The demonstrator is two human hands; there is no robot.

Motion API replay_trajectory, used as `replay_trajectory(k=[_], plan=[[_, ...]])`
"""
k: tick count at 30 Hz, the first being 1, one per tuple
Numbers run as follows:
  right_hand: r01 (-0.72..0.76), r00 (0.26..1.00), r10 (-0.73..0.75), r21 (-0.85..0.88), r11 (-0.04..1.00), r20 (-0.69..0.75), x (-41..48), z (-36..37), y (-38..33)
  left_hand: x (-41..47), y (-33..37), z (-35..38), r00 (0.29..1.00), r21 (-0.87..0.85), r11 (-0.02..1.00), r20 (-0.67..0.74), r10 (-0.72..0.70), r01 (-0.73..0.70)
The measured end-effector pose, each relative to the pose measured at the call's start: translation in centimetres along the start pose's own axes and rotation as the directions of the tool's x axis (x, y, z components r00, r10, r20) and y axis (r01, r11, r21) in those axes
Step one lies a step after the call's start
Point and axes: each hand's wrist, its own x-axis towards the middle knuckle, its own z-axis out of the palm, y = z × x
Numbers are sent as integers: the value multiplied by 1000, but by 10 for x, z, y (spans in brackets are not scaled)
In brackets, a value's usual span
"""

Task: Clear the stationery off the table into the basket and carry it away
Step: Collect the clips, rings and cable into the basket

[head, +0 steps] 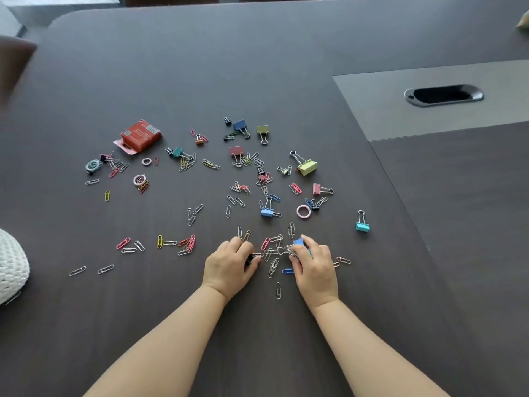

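Several paper clips and coloured binder clips lie scattered over the dark table [257,67]. My left hand [232,262] is curled on the table and holds small dark clips and a silver paper clip at its fingertips. My right hand [313,262] grips a blue binder clip [298,242] with a tangle of silver paper clips. Between the hands lies a loose pile of paper clips [272,253]. A white woven basket [11,265] shows at the left edge. A red packet [140,136] lies further back on the left.
A yellow binder clip [307,167], a teal binder clip [362,224] and a light blue binder clip [267,212] lie beyond my hands. A grey inset panel with an oval cable port [443,94] sits at the right. A dark blurred object [14,67] is at the far left.
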Motion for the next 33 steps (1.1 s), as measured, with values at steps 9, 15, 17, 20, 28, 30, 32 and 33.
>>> replay_trajectory(k=[9, 15, 17, 20, 28, 30, 32, 33], plan=[[66, 994, -67, 18, 998, 88, -4, -13, -13, -32, -9, -18, 1000, 34, 999, 16, -1, 0], [-43, 987, 26, 105, 993, 160, -13, -10, -32, -52, -29, -32, 999, 24, 1000, 48, 10, -12], [-206, 966, 165, 208, 956, 200, -18, -10, -40, -63, -38, -38, 997, 8, 1000, 70, -16, 15], [-272, 943, 209, 237, 933, 260, -27, -12, -56, -81, -54, -49, 989, -41, 995, 121, -81, 87], [-138, 957, 25, 380, 915, 288, -9, -20, -171, -102, -97, -122, 953, -227, 926, 55, -298, 302], [-96, 961, -25, 420, 902, 274, -1, -18, -208, -108, -116, -151, 948, -232, 926, -36, -316, 299], [-66, 964, -59, 452, 890, 258, 6, -14, -246, -115, -141, -181, 937, -233, 932, -146, -316, 278], [-48, 966, -78, 468, 882, 246, 9, -13, -265, -120, -154, -197, 928, -233, 936, -203, -312, 264]])
